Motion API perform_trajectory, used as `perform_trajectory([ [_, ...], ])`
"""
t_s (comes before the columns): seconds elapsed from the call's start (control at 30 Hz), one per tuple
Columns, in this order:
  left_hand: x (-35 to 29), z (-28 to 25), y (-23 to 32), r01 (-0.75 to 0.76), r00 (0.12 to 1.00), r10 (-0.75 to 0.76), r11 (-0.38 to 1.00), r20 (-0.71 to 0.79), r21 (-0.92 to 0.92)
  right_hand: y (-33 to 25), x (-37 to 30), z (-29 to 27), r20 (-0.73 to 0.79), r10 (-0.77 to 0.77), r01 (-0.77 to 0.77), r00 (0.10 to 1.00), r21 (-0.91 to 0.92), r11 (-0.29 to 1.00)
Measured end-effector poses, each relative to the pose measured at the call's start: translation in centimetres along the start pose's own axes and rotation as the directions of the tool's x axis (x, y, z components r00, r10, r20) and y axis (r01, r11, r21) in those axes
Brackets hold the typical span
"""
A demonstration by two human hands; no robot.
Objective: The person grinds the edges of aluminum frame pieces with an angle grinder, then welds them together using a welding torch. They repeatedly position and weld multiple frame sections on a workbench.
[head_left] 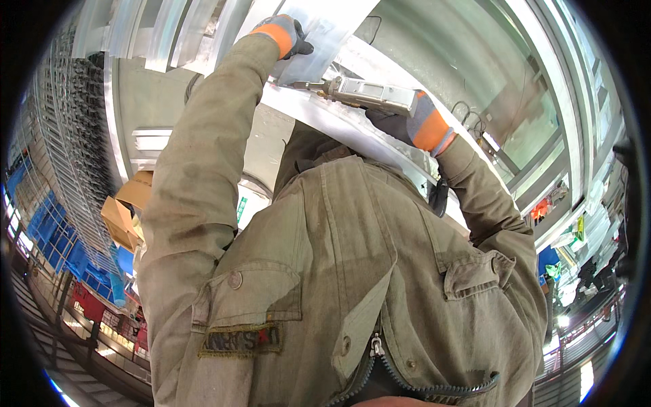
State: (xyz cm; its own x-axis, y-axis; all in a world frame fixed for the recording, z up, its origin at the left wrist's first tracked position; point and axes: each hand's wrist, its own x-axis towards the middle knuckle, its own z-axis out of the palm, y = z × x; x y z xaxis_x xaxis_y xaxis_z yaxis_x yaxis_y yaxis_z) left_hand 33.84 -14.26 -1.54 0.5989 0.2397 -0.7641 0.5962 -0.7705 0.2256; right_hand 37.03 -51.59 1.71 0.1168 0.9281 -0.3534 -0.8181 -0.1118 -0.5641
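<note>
My left hand (290, 37), in a dark grey glove with an orange band, rests on a pale, shiny panel (325, 34) at the top middle. Its thumb sticks out to the right, and the other fingers are partly hidden behind the hand. My right hand (422, 125), gloved alike, is closed round the grip of a silver handheld power tool (376, 93). The narrow nose of the tool points left, low over a long white frame piece (319, 114) and just below the left hand. The exact kind of tool cannot be made out.
Pale metal profiles (169, 30) stand side by side at the upper left. A wire rack (64, 129) and an open cardboard box (125, 207) are on the left. Large light frames (576, 102) curve along the right, with a dark cable (468, 112) near the right hand.
</note>
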Motion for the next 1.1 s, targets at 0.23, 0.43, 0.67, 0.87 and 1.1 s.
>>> perform_trajectory([
  [0.23,-0.4,-0.2,0.3,0.012,1.0,-0.012,1.0,0.016,-0.004,0.6,0.3,-1.2,-0.276,0.093,-0.273,0.957,-0.737,0.619],
  [0.43,-0.1,0.1,0.0,0.0,1.0,0.0,1.0,-0.006,-0.018,1.6,0.4,-1.8,-0.254,-0.029,-0.219,0.967,-0.883,0.416],
  [0.67,-0.2,0.2,-0.3,-0.024,1.0,0.024,0.999,-0.02,-0.021,2.7,0.4,-3.2,-0.229,-0.047,-0.196,0.972,-0.909,0.369],
  [0.87,0.2,0.4,-0.5,-0.034,0.999,0.034,0.999,-0.025,-0.005,3.5,0.1,-4.0,-0.217,-0.068,-0.185,0.974,-0.93,0.317],
  [1.1,0.0,-0.3,0.2,0.045,0.998,-0.045,0.999,0.035,0.01,1.1,-0.3,-1.8,-0.254,-0.104,-0.23,0.962,-0.953,0.198],
])
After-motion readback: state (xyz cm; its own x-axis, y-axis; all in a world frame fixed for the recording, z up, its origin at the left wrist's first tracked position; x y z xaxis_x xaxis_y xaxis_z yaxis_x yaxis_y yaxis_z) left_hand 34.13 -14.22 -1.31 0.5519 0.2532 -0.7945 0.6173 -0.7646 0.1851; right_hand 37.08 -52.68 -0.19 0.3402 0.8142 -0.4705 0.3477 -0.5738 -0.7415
